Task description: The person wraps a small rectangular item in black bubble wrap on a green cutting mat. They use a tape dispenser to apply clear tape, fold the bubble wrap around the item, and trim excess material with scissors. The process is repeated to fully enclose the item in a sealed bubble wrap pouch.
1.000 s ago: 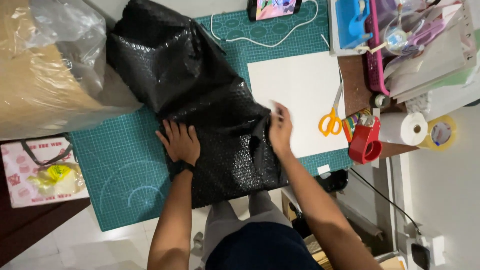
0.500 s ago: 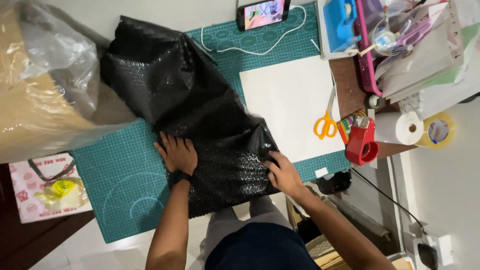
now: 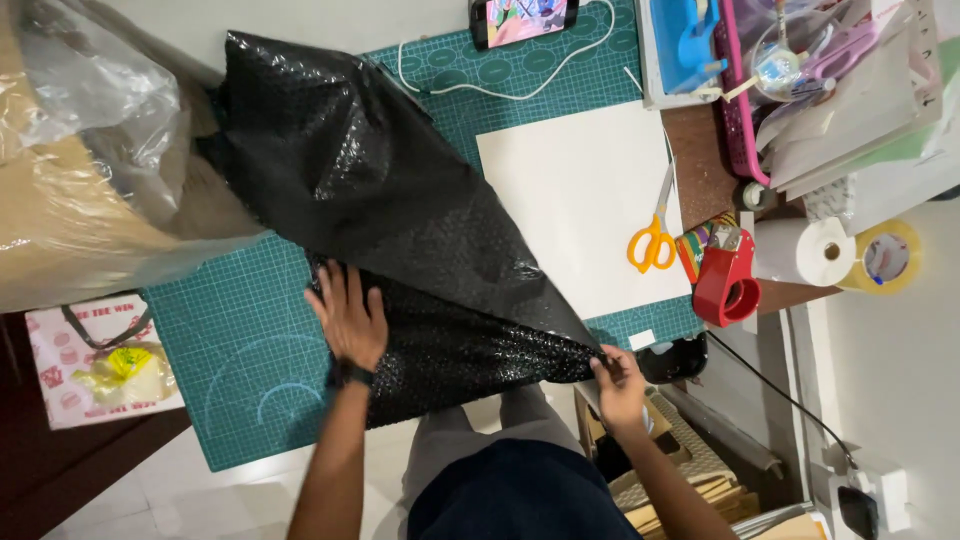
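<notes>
A large sheet of black bubble wrap (image 3: 380,190) lies across a green cutting mat (image 3: 240,340) and hangs over its near edge. My left hand (image 3: 348,318) presses flat on the wrap's left side, fingers spread. My right hand (image 3: 618,382) pinches the wrap's lower right corner at the mat's near edge, pulling a fold taut toward me.
A white sheet (image 3: 585,205) lies on the mat's right part, with orange-handled scissors (image 3: 652,235) on it. A red tape dispenser (image 3: 728,280), a paper roll (image 3: 805,250) and a tape roll (image 3: 885,257) sit right. A plastic-wrapped bundle (image 3: 90,160) fills the left. A phone (image 3: 523,18) lies at the far edge.
My right hand moved from the wrap's upper right edge down to the near right corner, drawing the wrap over into a diagonal fold. My left hand stayed pressed on it.
</notes>
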